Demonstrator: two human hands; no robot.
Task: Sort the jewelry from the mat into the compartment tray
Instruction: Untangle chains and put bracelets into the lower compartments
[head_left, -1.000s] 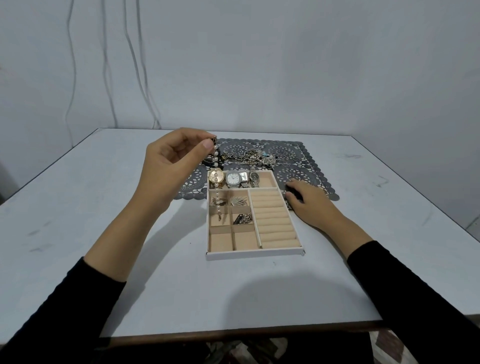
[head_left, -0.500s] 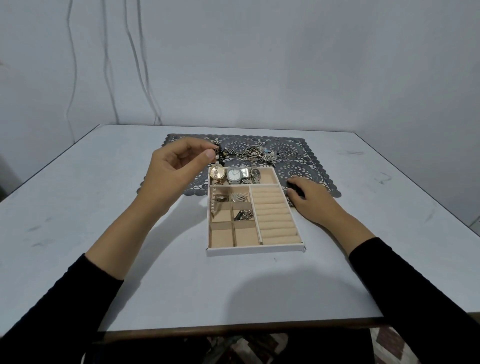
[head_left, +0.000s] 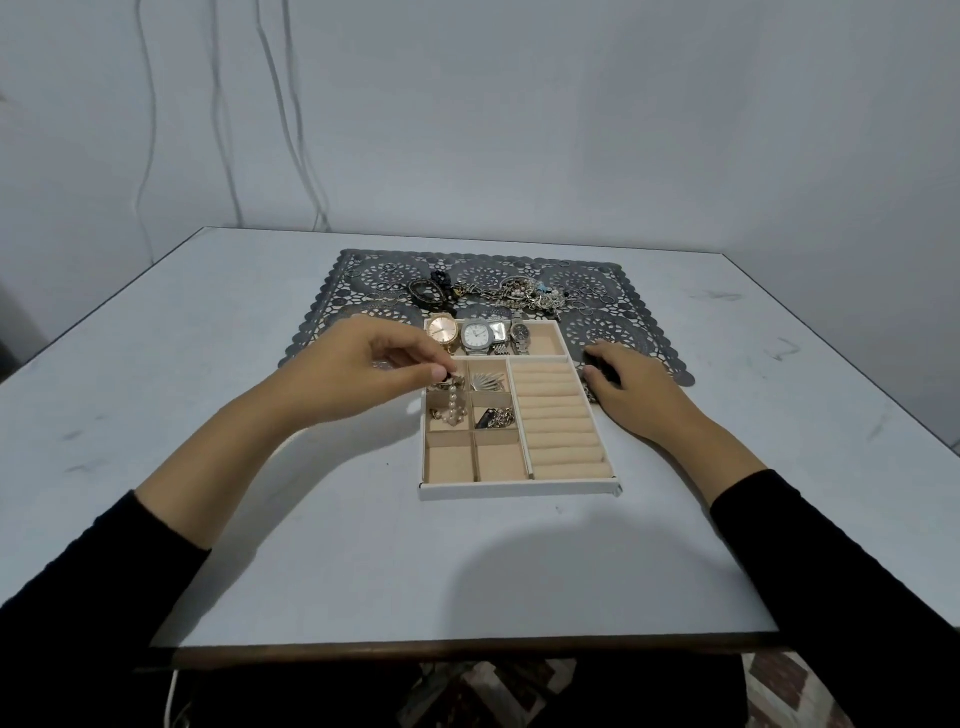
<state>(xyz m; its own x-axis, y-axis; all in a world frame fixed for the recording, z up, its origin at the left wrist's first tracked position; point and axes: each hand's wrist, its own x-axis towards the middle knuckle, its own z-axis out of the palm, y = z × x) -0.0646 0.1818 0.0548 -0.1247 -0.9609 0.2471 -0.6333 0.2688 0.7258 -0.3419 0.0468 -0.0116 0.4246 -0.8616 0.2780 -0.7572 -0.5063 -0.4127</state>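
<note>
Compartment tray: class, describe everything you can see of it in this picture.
The compartment tray is a shallow rectangle, white rim, beige velvety-looking lining. A long far compartment holds watches; nearer, six small squares at left, ridged ring rolls at right. The two nearest squares look empty. It lies flat on the table, its far end on the mat. The left hand pinches a pearl strand hanging into the left squares; the right hand rests by its right side.

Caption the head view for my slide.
Left hand pinches a pearl strand hanging into the compartment tray; right hand rests beside it.
</note>
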